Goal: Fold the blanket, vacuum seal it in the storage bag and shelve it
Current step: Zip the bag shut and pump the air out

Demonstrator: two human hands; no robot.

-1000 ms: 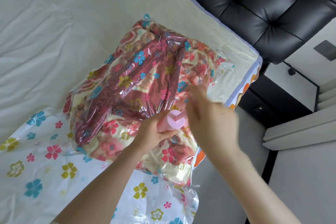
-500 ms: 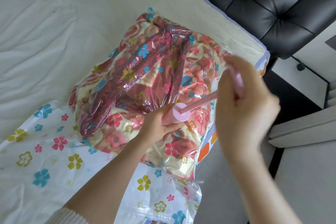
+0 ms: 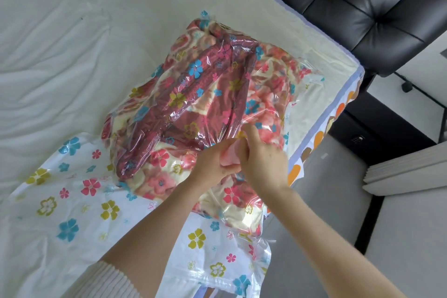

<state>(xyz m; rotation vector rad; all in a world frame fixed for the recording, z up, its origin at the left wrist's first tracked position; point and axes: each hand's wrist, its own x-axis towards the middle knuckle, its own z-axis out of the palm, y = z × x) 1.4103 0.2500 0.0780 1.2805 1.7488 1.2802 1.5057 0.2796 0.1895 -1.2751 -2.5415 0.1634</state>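
Blanket (image 3: 205, 104) sits bagged in storage bag (image 3: 79, 201) – pumping step: left hand (image 3: 212, 167) grips pink hand pump (image 3: 229, 155), right hand (image 3: 263, 164) curls over its top – next, another steady pull

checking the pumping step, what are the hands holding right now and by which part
Both grip the pink hand pump standing on the storage bag: the left hand wraps its barrel, the right hand covers its top.

A bed (image 3: 72, 55) covered with a creased white sheet (image 3: 60, 94) fills the left and middle. At the far right stands a black tufted leather headboard (image 3: 362, 7). The mattress edge (image 3: 338, 113) shows lilac piping and orange and brown shapes. Right of it lie grey floor (image 3: 338, 201), a dark cabinet (image 3: 377, 133) and white panels (image 3: 408, 174). Soft, even daylight.
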